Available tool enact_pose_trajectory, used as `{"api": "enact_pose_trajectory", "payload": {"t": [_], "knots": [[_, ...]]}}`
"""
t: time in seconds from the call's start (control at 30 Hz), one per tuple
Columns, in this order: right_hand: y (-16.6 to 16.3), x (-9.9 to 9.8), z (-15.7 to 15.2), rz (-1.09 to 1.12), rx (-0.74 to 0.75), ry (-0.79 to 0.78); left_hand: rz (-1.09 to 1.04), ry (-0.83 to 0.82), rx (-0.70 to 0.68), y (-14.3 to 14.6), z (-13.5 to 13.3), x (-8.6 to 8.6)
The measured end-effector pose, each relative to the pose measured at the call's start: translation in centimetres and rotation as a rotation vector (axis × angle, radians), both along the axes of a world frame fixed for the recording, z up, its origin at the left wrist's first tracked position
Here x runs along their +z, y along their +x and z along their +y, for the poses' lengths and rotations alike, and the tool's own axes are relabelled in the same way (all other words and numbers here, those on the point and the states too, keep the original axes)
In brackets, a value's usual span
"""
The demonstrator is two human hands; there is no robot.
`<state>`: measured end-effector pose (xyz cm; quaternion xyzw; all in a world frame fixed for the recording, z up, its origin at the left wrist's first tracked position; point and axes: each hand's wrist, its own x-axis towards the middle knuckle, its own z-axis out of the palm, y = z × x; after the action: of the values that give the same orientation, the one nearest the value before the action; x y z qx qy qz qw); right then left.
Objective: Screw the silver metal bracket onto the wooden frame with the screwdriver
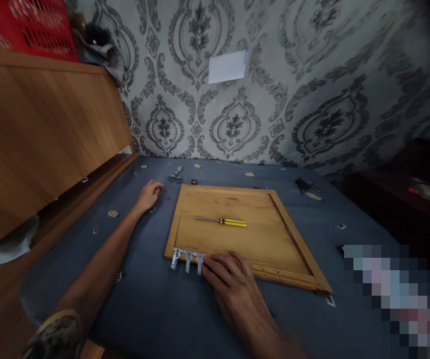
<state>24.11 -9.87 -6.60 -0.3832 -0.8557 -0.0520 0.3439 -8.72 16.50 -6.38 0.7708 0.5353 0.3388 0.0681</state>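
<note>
A framed wooden panel [215,202] lies flat on the dark blue patterned cloth. My right hand [237,291] rests on its near edge, fingers stretched out and slightly spread. Its fingertips touch the right end of a metal piece with three prongs [188,260], which sits along the panel's near left edge. Across the panel lies a screwdriver [220,221] with a yellow and black handle. Beyond the panel's left side, my left hand [149,195] is low over the cloth with its fingers drawn together beside small screws [168,197]. Whatever its fingertips hold is too small to make out.
More metal parts [176,174] lie behind the screws, near a small black item [194,182]. A dark tool [307,186] rests at the right. Along the left stands a wooden headboard [50,134] with a red basket [24,30] above. Patterned wallpaper [233,119] closes the back.
</note>
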Motion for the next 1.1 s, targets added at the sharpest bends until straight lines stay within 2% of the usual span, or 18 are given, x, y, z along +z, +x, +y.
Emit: {"api": "enact_pose_trajectory", "payload": {"t": [0.7, 1.1], "knots": [[-0.1, 0.4, -0.1, -0.025, 0.003, -0.038, 0.134, -0.022, 0.073, 1.3, 0.0, -0.8], [-0.2, 0.0, 0.0, -0.07, -0.018, -0.027, 0.091, -0.069, -0.034, 0.7, -0.3, 1.0]]}}
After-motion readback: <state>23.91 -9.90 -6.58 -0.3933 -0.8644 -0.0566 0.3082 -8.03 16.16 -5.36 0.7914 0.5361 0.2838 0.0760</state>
